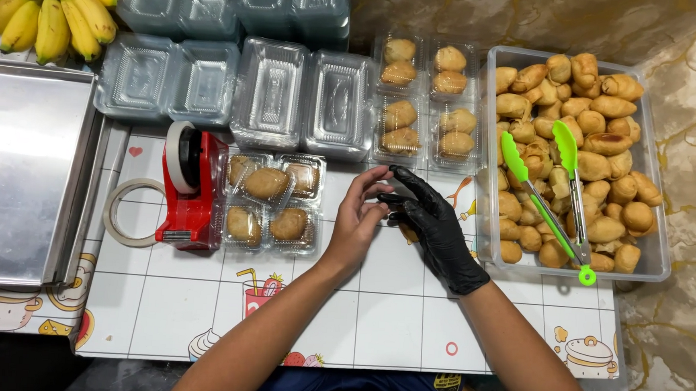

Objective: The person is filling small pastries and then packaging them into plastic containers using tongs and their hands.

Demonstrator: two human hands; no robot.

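Hands meet at mid-worktop [405,320]. We see the left hand [356,224] bare, fingers loosely curled and touching the gloved right hand [435,225]; the right fingers are bent inward around something small and tan that shows just beneath the glove, though we cannot tell what it is. Filled clear packs [273,203] lie just left of the hands, beside the red tape dispenser [189,190], judged to keep sealing within reach. The bin of pastries [654,262], with green tongs [553,196] resting on top, sits just right of the glove. Empty clear trays [272,94] stand behind. Bananas [45,8] are cut off at the frame edge.
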